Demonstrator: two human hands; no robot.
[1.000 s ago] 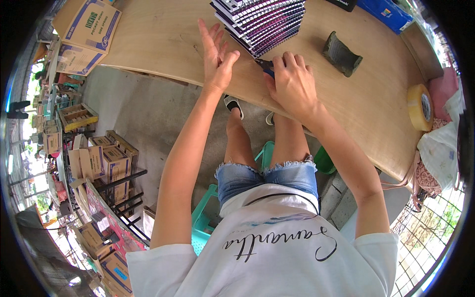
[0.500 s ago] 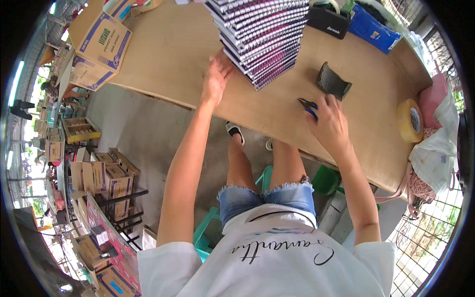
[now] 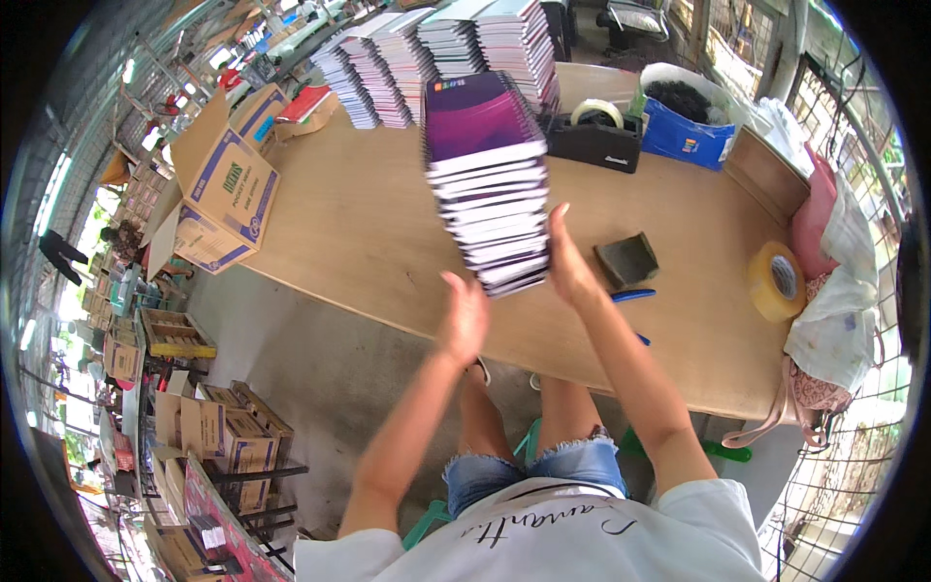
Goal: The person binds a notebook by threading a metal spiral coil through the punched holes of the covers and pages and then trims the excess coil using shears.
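Note:
A tall stack of spiral notebooks [image 3: 490,218] stands on the table with a purple cover on top and white page edges toward me. My right hand [image 3: 570,260] lies along the stack's right side, fingers stretched out. At its lower left corner my left hand [image 3: 465,318] is slightly blurred, its fingers straight and spread; whether it touches the stack I cannot tell. Beside my right wrist lie blue-handled pliers [image 3: 633,295], partly hidden by the forearm. A dark, curved scrap-like piece [image 3: 626,260] rests just beyond them.
Several notebook stacks [image 3: 451,48] line the far edge. Behind the purple stack are a black tape dispenser [image 3: 593,145] and a blue box [image 3: 684,131] of black material. A yellow tape roll [image 3: 776,281] and cloth bags [image 3: 834,325] are at right; an open carton [image 3: 228,199] stands left.
My right hand has let go of the pliers and moved to the stack's right side. The stack has turned from its spiral bindings to its page edges. The view has tilted up.

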